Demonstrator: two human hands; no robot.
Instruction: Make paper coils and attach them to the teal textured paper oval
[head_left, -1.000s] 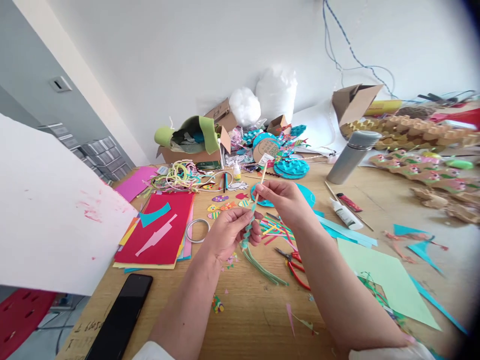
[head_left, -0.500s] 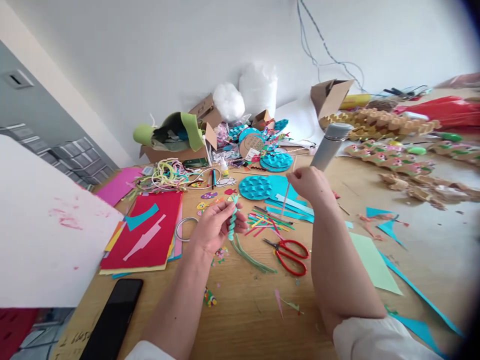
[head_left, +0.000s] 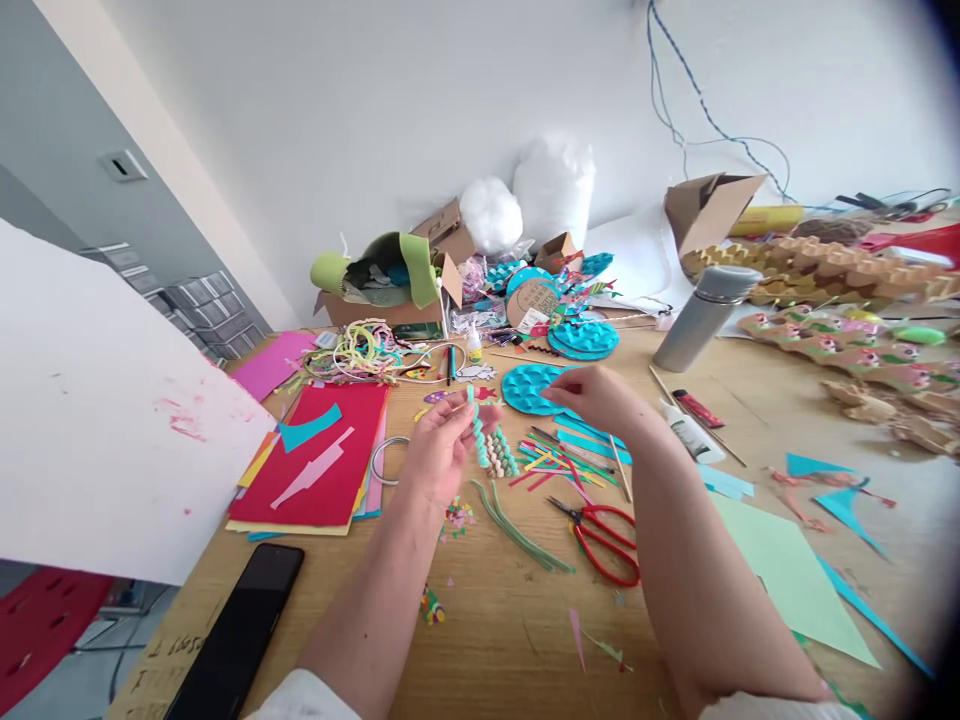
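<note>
A teal coiled pipe cleaner (head_left: 478, 432) is pinched upright between the thumb and fingers of my left hand (head_left: 442, 440). Just past its lower end, beige and green coiled pipe cleaners (head_left: 501, 455) lie side by side on the table. My right hand (head_left: 596, 395) is in front of the blue bumpy disc (head_left: 529, 388), its fingers curled together; whether anything sits in them is hidden. A thin wooden stick (head_left: 621, 468) lies below that wrist. Straight green pipe cleaners (head_left: 521, 535) and red-handled scissors (head_left: 604, 540) rest between my forearms.
Red paper sheets (head_left: 315, 470), a metal ring (head_left: 379, 460) and a black phone (head_left: 240, 630) are at left. Coloured paper strips (head_left: 559, 460) lie ahead. A grey bottle (head_left: 705, 320), a white glue tube (head_left: 690, 435) and a pale green sheet (head_left: 795, 575) are at right.
The stick that hung from my right hand no longer shows in it. That hand has come closer to the left one and lower. The view has shifted, showing the coiled pipe cleaners beyond my left hand.
</note>
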